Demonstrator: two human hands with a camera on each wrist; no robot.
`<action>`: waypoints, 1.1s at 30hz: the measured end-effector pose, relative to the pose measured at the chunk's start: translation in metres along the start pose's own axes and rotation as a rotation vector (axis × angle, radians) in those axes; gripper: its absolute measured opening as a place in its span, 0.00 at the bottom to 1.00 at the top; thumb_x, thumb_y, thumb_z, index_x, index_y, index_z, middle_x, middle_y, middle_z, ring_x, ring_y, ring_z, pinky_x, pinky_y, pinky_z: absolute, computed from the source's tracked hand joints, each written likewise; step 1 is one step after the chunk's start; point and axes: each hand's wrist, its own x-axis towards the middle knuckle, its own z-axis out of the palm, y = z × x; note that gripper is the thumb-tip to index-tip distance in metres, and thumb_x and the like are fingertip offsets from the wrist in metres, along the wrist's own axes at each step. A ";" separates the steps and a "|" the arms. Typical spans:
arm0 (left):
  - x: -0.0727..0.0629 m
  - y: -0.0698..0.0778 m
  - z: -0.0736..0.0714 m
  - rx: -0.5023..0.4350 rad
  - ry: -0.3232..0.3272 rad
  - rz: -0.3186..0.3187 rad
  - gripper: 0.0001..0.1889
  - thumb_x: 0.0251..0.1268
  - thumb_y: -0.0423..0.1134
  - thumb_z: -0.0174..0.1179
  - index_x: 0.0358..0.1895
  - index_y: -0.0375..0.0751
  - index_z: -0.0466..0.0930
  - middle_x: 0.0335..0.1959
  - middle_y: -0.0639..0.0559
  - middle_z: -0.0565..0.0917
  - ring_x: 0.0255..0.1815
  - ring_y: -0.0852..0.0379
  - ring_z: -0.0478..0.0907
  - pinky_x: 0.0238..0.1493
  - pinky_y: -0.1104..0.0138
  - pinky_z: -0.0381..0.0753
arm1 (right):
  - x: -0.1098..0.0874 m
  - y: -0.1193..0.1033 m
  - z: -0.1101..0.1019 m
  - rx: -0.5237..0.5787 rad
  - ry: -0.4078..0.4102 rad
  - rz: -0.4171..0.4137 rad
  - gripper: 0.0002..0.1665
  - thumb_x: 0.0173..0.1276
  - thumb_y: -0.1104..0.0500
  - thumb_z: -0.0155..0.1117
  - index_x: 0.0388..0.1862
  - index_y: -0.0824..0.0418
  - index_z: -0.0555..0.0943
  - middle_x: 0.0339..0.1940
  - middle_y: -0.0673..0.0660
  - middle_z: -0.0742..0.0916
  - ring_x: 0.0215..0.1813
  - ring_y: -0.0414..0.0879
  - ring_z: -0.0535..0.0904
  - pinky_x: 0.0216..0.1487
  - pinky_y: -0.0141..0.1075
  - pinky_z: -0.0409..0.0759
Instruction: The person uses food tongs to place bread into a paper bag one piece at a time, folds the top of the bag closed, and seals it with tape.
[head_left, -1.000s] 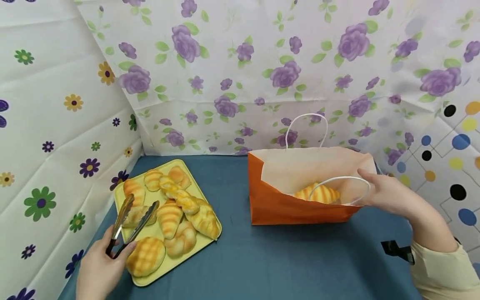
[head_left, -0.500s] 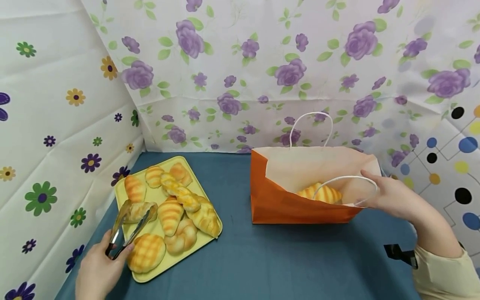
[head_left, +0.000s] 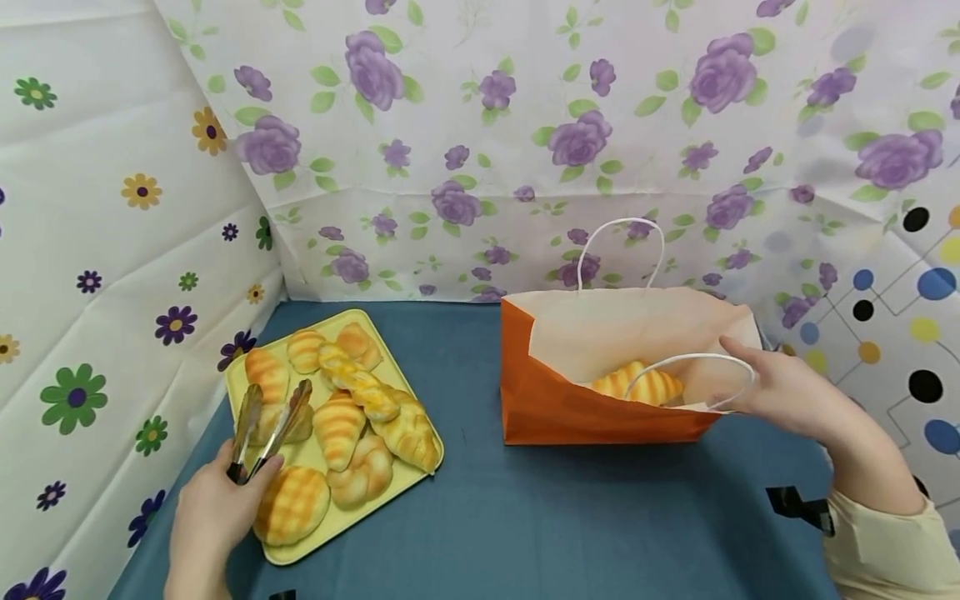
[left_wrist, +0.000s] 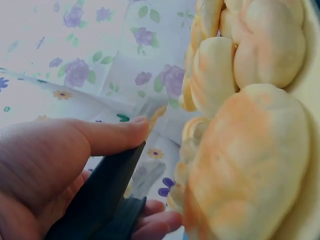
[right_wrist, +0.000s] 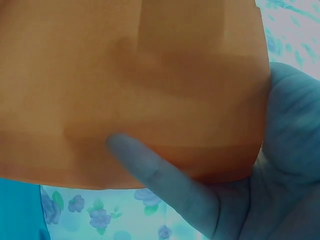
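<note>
- Metal tongs [head_left: 281, 431] are shown in the head view, pinched between thumb and fingers of the left hand [head_left: 221, 504]; their slim arms are spread, and the long axis is directed away from the person, slightly to the right.
- The irregular light-brown bread [head_left: 268, 421] on the tray is straddled in this view by the tong arms; whether it is touched cannot be told.
- The yellow tray [head_left: 341, 521], rounded at its corners and set obliquely, is covered with rolls; a domed, grid-marked bun [head_left: 292, 504] is seen just beside the left hand, and a braided loaf [head_left: 360, 392] is laid diagonally.
- The orange paper bag [head_left: 585, 423], pale-lined and creased, is stood with its mouth upward and its long axis left to right; a ridged bread [head_left: 637, 385] is contained in it. Its right side is gripped by the right hand [head_left: 787, 392].
- Tray and bag are separated by a broad strip of blue surface [head_left: 465, 508].
- Left wrist view: black grips [left_wrist: 102, 187] are pressed by the straight thumb from above, with fingertips below.
- Right wrist view: one straight digit is laid along the orange paper; the other fingers are hidden, and their curl cannot be told.
</note>
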 end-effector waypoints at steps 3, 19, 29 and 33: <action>0.006 0.005 -0.009 0.034 -0.014 0.010 0.61 0.74 0.75 0.52 0.79 0.14 0.51 0.65 0.15 0.73 0.59 0.16 0.73 0.56 0.31 0.75 | 0.000 0.000 0.000 -0.002 0.001 0.000 0.66 0.68 0.34 0.77 0.87 0.70 0.56 0.52 0.65 0.90 0.55 0.62 0.85 0.47 0.57 0.84; 0.037 0.021 -0.048 0.139 -0.080 0.032 0.66 0.70 0.82 0.48 0.75 0.10 0.57 0.65 0.11 0.69 0.55 0.15 0.76 0.48 0.34 0.80 | -0.001 0.000 0.002 0.015 -0.004 0.002 0.64 0.69 0.36 0.76 0.86 0.71 0.55 0.45 0.56 0.92 0.47 0.52 0.85 0.42 0.48 0.84; 0.053 0.024 -0.048 0.157 -0.126 0.050 0.53 0.72 0.78 0.53 0.57 0.17 0.76 0.40 0.22 0.81 0.38 0.30 0.82 0.34 0.47 0.81 | -0.003 -0.001 0.000 0.015 -0.002 -0.006 0.64 0.70 0.37 0.76 0.86 0.72 0.55 0.45 0.56 0.92 0.50 0.55 0.86 0.44 0.50 0.84; 0.055 0.024 -0.046 0.162 -0.145 0.045 0.44 0.73 0.74 0.56 0.43 0.24 0.77 0.28 0.37 0.78 0.30 0.41 0.79 0.28 0.54 0.76 | -0.004 -0.002 0.000 0.014 0.005 -0.009 0.63 0.70 0.37 0.76 0.86 0.71 0.57 0.47 0.58 0.91 0.51 0.55 0.86 0.45 0.50 0.84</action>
